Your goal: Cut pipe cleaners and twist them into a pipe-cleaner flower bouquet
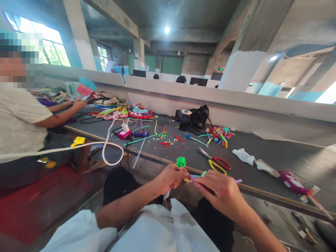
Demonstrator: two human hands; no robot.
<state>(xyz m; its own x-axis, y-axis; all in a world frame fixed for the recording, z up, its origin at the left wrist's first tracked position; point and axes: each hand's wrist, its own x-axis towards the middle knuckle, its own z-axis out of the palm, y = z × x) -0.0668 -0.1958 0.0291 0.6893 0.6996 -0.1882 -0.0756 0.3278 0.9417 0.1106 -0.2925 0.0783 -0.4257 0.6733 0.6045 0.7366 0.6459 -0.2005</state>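
Observation:
My left hand (173, 177) is closed in a pinch around the lower part of a green pipe-cleaner flower (181, 161), whose fluffy head stands above my fingers. Light blue and pink stem ends (167, 193) poke out below that hand. Close beside it, my right hand (219, 185) has its fingers closed on a purple pipe cleaner (238, 181), one end showing past the knuckles. The purple strand reaches across to my left fingertips, where a bit of yellow also shows. Both hands are over the table's front edge. My fingers hide how the pieces join.
Red-and-yellow-handled scissors (214, 161) lie open-bladed just beyond my right hand. Cut pipe-cleaner scraps (166, 143) litter the dark table (258, 154). A black bag (200, 117) stands at the back. A white cable (105, 157) loops at left, near a seated person (22, 122).

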